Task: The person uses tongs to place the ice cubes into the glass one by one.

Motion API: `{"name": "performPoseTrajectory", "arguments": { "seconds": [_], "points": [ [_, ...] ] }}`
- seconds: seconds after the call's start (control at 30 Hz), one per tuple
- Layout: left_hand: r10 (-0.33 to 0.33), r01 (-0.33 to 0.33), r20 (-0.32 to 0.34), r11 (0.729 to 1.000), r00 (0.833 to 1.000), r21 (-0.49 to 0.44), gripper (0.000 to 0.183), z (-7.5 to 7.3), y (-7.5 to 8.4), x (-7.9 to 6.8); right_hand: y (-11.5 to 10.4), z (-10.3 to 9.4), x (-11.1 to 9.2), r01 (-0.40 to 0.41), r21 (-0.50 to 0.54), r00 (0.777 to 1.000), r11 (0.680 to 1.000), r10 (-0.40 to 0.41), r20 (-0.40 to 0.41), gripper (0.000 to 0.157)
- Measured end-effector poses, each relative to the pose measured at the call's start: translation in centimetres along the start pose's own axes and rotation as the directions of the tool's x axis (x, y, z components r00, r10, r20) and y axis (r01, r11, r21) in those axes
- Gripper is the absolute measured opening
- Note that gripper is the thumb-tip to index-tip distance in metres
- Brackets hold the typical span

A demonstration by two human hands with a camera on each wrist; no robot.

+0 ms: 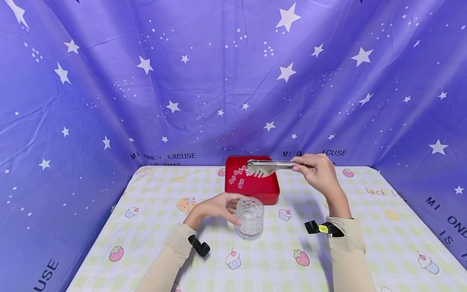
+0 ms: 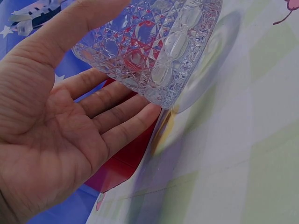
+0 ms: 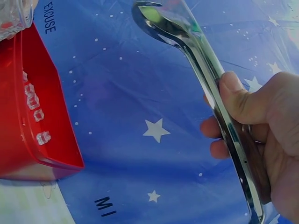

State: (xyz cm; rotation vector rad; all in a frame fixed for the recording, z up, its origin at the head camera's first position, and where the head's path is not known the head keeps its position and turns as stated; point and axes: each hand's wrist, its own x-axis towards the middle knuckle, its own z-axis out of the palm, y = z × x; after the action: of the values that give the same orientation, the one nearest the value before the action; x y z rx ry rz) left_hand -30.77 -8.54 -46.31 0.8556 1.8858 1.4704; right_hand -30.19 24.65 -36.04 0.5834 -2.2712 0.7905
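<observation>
Metal tongs [image 1: 279, 165] jut leftward from the right hand [image 1: 320, 172] pinching them, while the left hand [image 1: 217, 206] grips a glass [image 1: 252, 219]

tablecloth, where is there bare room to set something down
The tablecloth is bare left of the left sleeve, right of the right sleeve, and between them nearer than the glass. Crowded: the middle, where left hand, glass, red box and raised tongs cluster.

The beige-sleeved left arm [image 1: 166, 257] reaches toward one o'clock, bare left hand [image 1: 219, 206] cupped, thumb [image 2: 70, 25] spread; the beige-sleeved right arm [image 1: 348, 255] points toward eleven o'clock, bare right hand [image 1: 320, 172] raised, fingers [image 3: 211, 127] curled.
</observation>
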Motion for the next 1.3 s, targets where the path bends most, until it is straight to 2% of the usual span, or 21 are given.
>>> {"name": "performPoseTrajectory", "arguments": {
  "seconds": [0.27,0.4,0.57,0.87,1.1,1.3],
  "points": [
    [0.009,-0.009,0.006,1.000,1.000,-0.005,0.073,0.0,-0.1,0.1,-0.5,-0.8,-0.1,0.033,0.021,0.997,0.999,-0.035,0.066,0.022],
    [0.005,-0.005,0.007,1.000,1.000,-0.005,0.073,-0.1,-0.1,0.1,-1.0,-1.0,-0.2,0.082,-0.023,0.993,0.996,-0.079,0.086,0.023],
    [0.000,0.000,0.005,1.000,1.000,-0.007,0.074,-0.1,-0.1,0.0,-1.7,-1.3,-0.1,0.183,-0.135,0.980,0.974,-0.171,0.097,0.021],
    [-0.011,0.011,-0.005,1.000,1.000,0.002,0.074,0.0,0.2,-0.1,-3.2,-1.9,-0.1,0.251,-0.234,0.963,0.939,-0.218,0.160,0.024],
    [-0.014,0.014,0.001,1.000,1.000,0.005,0.075,0.0,0.1,0.1,-4.4,-1.9,-0.1,0.326,-0.258,0.941,0.909,-0.287,0.178,0.019],
    [-0.021,0.021,-0.013,0.999,1.000,0.030,0.072,0.1,0.2,0.0,-5.1,-1.8,-0.1,0.352,-0.270,0.932,0.896,-0.308,0.191,0.017]
  ]
}}
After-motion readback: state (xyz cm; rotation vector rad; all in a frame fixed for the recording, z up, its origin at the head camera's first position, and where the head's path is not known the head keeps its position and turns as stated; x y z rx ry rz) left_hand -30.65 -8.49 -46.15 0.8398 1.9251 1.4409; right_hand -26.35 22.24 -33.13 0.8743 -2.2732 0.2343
